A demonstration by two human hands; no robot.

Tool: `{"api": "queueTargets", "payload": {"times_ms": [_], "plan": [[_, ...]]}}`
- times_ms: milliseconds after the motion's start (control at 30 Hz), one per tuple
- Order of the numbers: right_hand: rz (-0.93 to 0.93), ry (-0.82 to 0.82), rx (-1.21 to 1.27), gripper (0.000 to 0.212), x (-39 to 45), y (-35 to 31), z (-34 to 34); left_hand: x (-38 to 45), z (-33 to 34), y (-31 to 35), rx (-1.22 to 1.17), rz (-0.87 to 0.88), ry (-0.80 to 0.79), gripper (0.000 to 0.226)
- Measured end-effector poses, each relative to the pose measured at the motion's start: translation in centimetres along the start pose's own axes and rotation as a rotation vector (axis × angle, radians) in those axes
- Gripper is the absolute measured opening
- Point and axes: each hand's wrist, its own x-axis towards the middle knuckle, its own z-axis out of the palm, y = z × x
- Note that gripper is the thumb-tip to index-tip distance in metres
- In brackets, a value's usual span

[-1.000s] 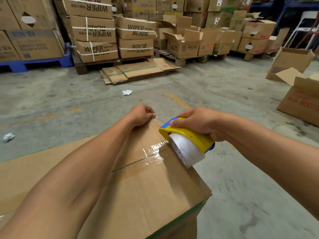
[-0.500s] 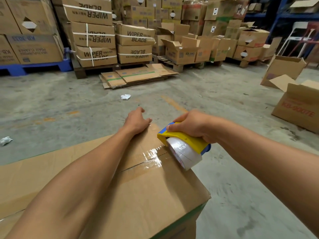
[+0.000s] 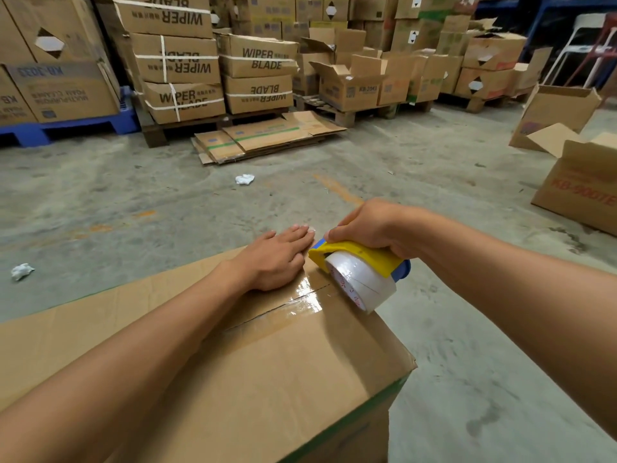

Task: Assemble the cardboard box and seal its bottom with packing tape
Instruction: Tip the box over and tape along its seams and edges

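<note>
A large brown cardboard box [image 3: 300, 362] stands in front of me with its closed flaps facing up. Shiny clear tape [image 3: 300, 304] runs along the seam between the flaps toward the far edge. My left hand [image 3: 272, 259] lies flat on the far flap, fingers together, beside the seam. My right hand [image 3: 377, 227] grips a yellow and blue tape dispenser [image 3: 359, 262] holding a white roll, at the box's far right edge over the seam's end.
The concrete floor [image 3: 467, 345] surrounds the box. Flattened cartons [image 3: 267, 137] lie ahead by pallets stacked with "WIPER BLADE" boxes [image 3: 180, 68]. Open boxes [image 3: 581, 182] sit at the right. Crumpled paper scraps [image 3: 244, 179] lie on the floor.
My left hand went from a curled grip at the far edge to lying flat on the flap. The dispenser stayed at the box's far edge, tilting slightly. The view shifted down a little.
</note>
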Motion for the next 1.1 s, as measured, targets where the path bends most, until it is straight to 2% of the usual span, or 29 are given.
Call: {"api": "queueTargets", "payload": {"times_ms": [100, 300, 567, 633, 700, 767, 867, 1033, 1100], "plan": [[0.012, -0.026, -0.057, 0.061, 0.2, -0.4, -0.1, -0.4, -0.3, 0.7, 0.006, -0.022, -0.053, 0.064], [0.07, -0.077, -0.162, 0.06, -1.0, -1.4, 0.0, -1.2, 0.8, 1.7, -0.062, 0.064, -0.008, 0.071], [0.193, -0.058, -0.023, 0.067, -4.6, 0.6, -0.8, -2.0, 1.0, 1.7, -0.092, 0.103, 0.019, 0.064], [0.216, -0.05, -0.026, 0.065, -5.6, 1.6, -0.6, -2.0, 1.3, 1.6, -0.114, 0.09, -0.023, 0.059], [0.231, -0.037, -0.048, 0.061, -6.4, 2.9, 0.3, -2.1, 2.5, 1.9, -0.162, 0.049, -0.147, 0.053], [0.193, -0.003, -0.036, 0.057, -7.1, 3.4, 1.3, -2.2, 3.6, 2.1, -0.18, -0.005, -0.188, 0.052], [0.172, 0.073, 0.047, 0.057, -7.3, 2.3, 0.6, -1.6, 1.9, 1.4, -0.201, -0.096, -0.055, 0.051], [0.088, 0.175, 0.225, 0.06, -7.0, -0.8, -1.3, -1.9, -2.2, -0.3, -0.216, -0.12, 0.123, 0.05], [0.042, 0.171, 0.243, 0.053, -7.1, -1.7, -1.3, -2.7, -3.0, 0.2, -0.236, -0.114, 0.123, 0.06]]}}
